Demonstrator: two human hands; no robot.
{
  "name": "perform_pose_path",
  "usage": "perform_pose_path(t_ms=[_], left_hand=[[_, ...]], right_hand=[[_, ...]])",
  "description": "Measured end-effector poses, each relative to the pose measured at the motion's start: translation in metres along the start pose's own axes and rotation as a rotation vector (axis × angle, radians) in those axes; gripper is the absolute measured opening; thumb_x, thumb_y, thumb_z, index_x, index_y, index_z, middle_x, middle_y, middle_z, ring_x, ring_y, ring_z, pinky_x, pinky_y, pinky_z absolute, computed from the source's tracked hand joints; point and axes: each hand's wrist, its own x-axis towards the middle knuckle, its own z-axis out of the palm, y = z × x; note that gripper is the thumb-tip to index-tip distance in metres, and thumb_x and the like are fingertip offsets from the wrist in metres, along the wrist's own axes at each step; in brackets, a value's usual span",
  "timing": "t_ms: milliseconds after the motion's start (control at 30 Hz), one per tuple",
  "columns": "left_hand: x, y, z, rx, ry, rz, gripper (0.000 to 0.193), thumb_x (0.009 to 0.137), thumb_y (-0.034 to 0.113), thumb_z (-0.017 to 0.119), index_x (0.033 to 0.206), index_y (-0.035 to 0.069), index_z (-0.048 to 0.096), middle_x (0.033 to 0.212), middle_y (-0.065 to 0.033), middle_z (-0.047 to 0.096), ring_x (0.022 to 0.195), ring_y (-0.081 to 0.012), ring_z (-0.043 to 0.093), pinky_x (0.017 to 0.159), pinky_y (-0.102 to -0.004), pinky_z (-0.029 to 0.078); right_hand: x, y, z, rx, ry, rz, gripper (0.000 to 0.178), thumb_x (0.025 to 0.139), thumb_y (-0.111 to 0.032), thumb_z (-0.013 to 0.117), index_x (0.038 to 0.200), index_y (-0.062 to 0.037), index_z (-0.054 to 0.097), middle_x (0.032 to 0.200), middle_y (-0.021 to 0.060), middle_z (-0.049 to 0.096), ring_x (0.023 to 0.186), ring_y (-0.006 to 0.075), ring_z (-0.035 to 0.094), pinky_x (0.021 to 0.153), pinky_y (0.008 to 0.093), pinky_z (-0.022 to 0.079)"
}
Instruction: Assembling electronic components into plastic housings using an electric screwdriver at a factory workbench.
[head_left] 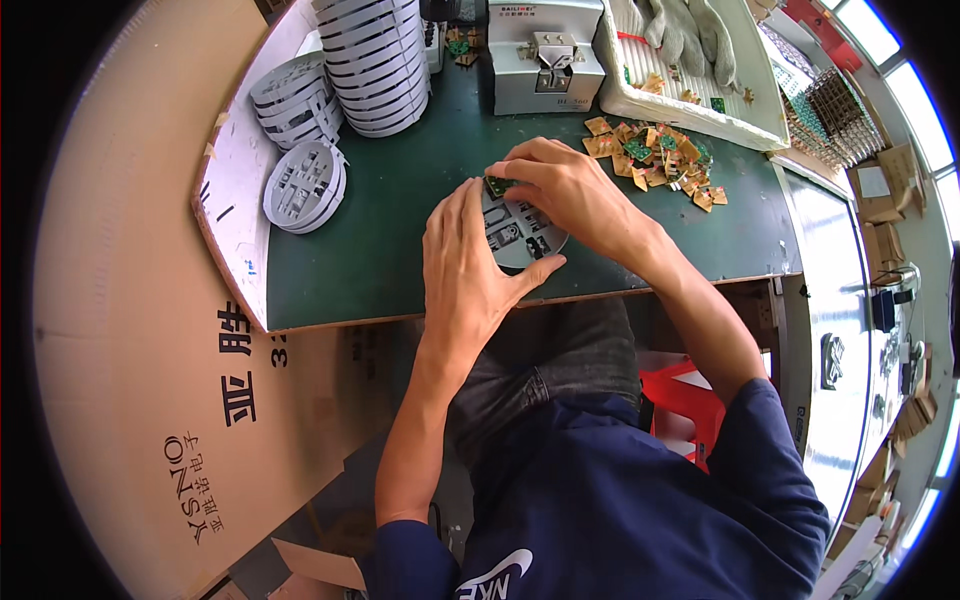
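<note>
A round grey plastic housing (518,228) with moulded slots and dark parts lies near the front edge of the green bench. My left hand (468,248) grips its left and near rim, thumb along the near side. At the far side of the housing, my right hand (570,190) pinches a small green circuit board (497,185) between thumb and fingers. The board sits at the housing's far left rim; whether it is seated there I cannot tell. Part of the housing is covered by my right hand.
Tall stacked grey housings (375,70) stand at the back left, with a lower pile (303,185) beside them. A silver machine (547,60) stands at the back. Loose circuit boards (660,160) are heaped to the right, before a white foam box (690,112) holding grey gloves (690,35).
</note>
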Motion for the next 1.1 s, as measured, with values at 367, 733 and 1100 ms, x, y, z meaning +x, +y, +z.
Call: perform_pose_path(t_ms=[367, 733, 1100], left_hand=[[0.0, -0.003, -0.004, 0.064, -0.031, 0.012, 0.087, 0.071, 0.045, 0.092, 0.137, 0.001, 0.056, 0.144, -0.0179, 0.055, 0.129, -0.0375, 0.052, 0.108, -0.0491, 0.045], [0.004, -0.008, -0.006, 0.042, -0.063, 0.061, 0.087, 0.076, 0.056, 0.085, 0.136, -0.001, 0.057, 0.146, -0.0192, 0.051, 0.131, -0.0377, 0.05, 0.11, -0.0495, 0.042], [0.004, -0.009, -0.008, 0.005, -0.095, 0.046, 0.088, 0.075, 0.056, 0.086, 0.137, 0.0, 0.057, 0.148, -0.0164, 0.05, 0.135, -0.0358, 0.048, 0.113, -0.0485, 0.04]], right_hand=[[-0.007, -0.003, -0.007, -0.011, 0.035, 0.061, 0.042, 0.089, -0.008, 0.075, 0.131, -0.006, 0.067, 0.121, 0.0159, 0.071, 0.111, 0.0324, 0.069, 0.09, 0.0402, 0.058], [0.12, -0.036, -0.121, 0.679, 0.168, 0.123, 0.091, 0.097, -0.067, 0.059, 0.147, 0.0084, 0.047, 0.137, 0.0268, 0.06, 0.136, 0.0341, 0.054, 0.114, 0.0433, 0.042], [0.138, 0.028, -0.109, 0.743, 0.646, 0.082, 0.033, 0.096, -0.034, 0.074, 0.103, -0.003, 0.064, 0.075, 0.0011, 0.063, 0.062, 0.0099, 0.058, 0.057, 0.0275, 0.049]])
